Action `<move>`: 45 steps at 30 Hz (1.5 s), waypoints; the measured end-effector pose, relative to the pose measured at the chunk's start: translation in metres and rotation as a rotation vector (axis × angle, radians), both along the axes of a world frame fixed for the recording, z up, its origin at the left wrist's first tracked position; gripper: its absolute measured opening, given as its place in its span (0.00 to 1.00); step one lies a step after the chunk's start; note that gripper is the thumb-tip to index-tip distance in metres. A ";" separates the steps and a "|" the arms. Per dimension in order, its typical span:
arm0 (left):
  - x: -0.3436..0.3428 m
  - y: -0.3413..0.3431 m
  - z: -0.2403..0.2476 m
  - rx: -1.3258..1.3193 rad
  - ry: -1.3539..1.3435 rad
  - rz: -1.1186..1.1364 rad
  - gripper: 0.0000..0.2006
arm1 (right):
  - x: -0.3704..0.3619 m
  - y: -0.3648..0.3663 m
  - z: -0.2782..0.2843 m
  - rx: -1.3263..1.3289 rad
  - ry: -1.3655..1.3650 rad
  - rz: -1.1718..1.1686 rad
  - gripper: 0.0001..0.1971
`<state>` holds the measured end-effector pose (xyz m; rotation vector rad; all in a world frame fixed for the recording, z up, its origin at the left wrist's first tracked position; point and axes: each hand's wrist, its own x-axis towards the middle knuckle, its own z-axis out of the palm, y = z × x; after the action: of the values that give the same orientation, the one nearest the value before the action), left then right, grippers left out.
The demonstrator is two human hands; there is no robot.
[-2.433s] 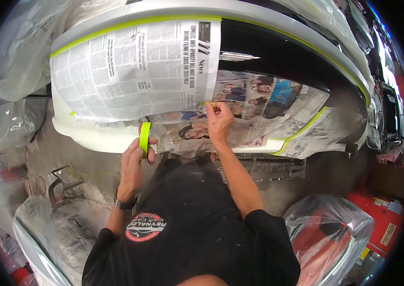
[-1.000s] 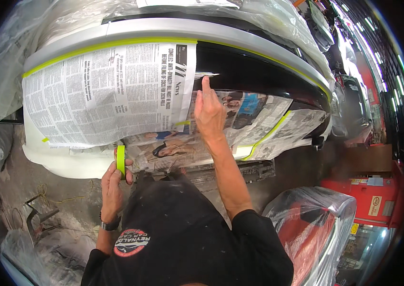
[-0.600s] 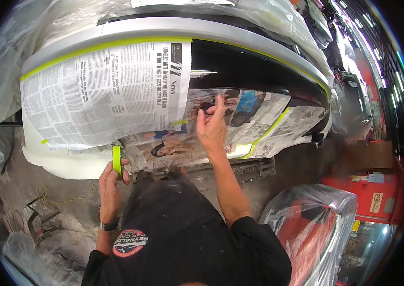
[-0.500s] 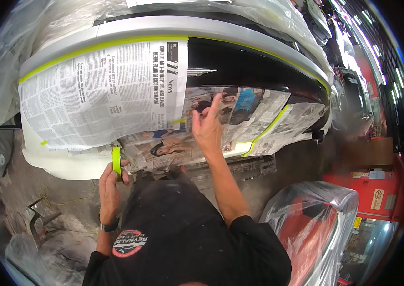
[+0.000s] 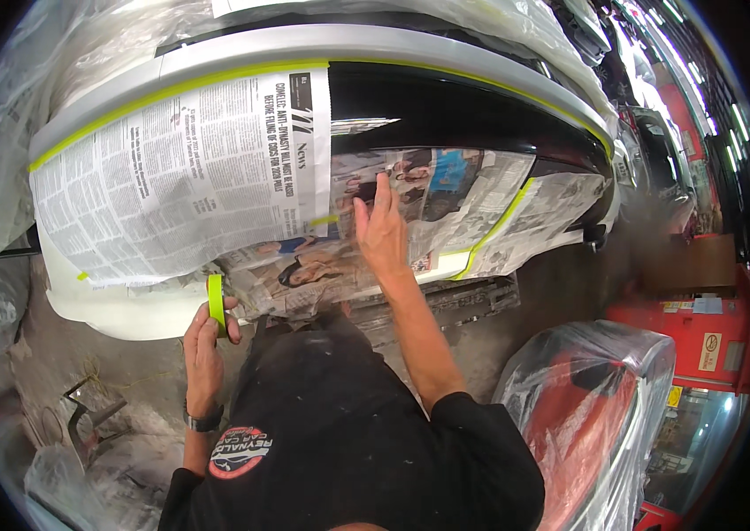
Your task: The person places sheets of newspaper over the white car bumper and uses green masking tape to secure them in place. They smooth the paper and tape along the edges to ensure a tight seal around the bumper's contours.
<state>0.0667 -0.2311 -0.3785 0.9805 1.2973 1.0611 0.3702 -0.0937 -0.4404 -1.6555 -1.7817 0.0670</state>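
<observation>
A car bumper (image 5: 446, 106), black with a grey upper band, is partly masked with newspaper sheets (image 5: 189, 177) edged in yellow-green tape. My right hand (image 5: 382, 232) lies flat, fingers spread, on the lower newspaper sheet (image 5: 446, 190) just right of the big sheet's edge. My left hand (image 5: 207, 341) is lower left, under the bumper's white lower edge, gripping a roll of yellow-green masking tape (image 5: 215, 301) held upright.
Clear plastic sheeting (image 5: 3, 133) drapes the car body at left and top. A plastic-wrapped red object (image 5: 587, 398) stands at lower right, with a red cabinet (image 5: 693, 319) behind it. Metal scraps (image 5: 83, 416) lie on the dusty floor at lower left.
My right hand slid down from the big sheet's right edge onto the lower newspaper and now presses flat there. The left hand with the tape roll stayed near the bumper's lower edge.
</observation>
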 end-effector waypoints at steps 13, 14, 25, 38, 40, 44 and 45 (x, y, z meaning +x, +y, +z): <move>0.001 -0.006 0.004 -0.007 -0.008 0.024 0.22 | 0.023 0.005 0.020 0.106 0.271 -0.185 0.32; 0.001 -0.006 0.004 -0.008 -0.012 0.023 0.22 | 0.026 0.008 0.016 0.118 0.253 -0.190 0.31; 0.001 0.001 0.009 -0.007 0.008 -0.004 0.22 | 0.020 0.034 0.058 0.267 0.277 -0.089 0.12; 0.002 -0.003 -0.001 -0.050 -0.027 0.024 0.21 | -0.014 0.074 0.085 0.234 0.150 -0.086 0.24; 0.001 -0.003 -0.002 -0.046 -0.030 0.026 0.21 | -0.017 0.075 0.083 0.245 0.163 -0.107 0.23; 0.003 -0.002 0.001 -0.052 -0.032 0.032 0.21 | -0.025 0.079 0.082 0.281 0.194 -0.168 0.18; 0.004 -0.002 0.002 -0.057 -0.034 0.034 0.21 | -0.026 0.081 0.083 0.301 0.210 -0.179 0.17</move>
<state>0.0706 -0.2334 -0.3767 0.8973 1.3135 1.0570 0.3438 -0.0130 -0.3576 -1.5208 -1.4062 -0.1007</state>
